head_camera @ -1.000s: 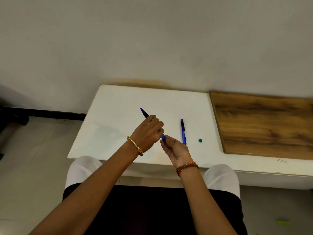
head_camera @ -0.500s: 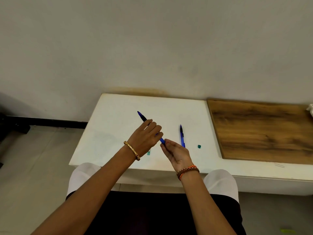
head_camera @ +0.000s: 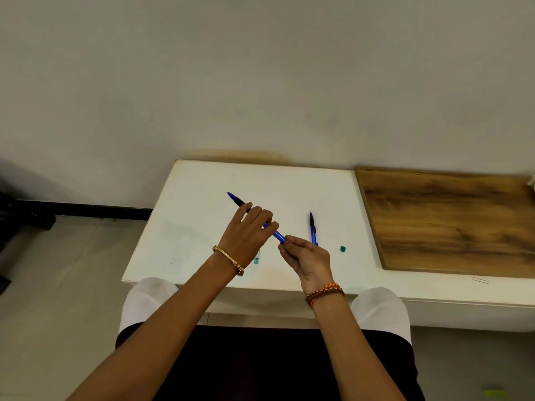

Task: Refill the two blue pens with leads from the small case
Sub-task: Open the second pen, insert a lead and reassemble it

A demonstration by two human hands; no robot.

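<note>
Left hand [head_camera: 247,231] curled round the barrel of one blue pen [head_camera: 276,235], held above the white surface [head_camera: 202,198], tip pointing up and away to the left. Right hand [head_camera: 307,256] pinches at the pen's rear end with fingertips; whether it holds a lead or a cap there is too small to tell. Second blue pen [head_camera: 312,230] lies flat on the surface just right of the hands, tip toward the wall. A small teal case [head_camera: 256,259] lies partly hidden below the left wrist; a tiny teal piece [head_camera: 343,249], probably its cap, sits apart to the right. Handling, as judged: pen light, stiff, smooth plastic and likely to roll or twist, so a mid-barrel grip as now suits it best, leaving the rear opening free. Leads would be hair-thin and brittle; pinch near the end being fed, push straight along the barrel, no bending. Case small and light, easily knocked by a wrist. Room: open white surface ahead and left of the hands; near edge close under the forearms, so anything dropped could roll off into the lap. Wooden board [head_camera: 448,221] bounds the right side, wall [head_camera: 260,82] behind.
</note>
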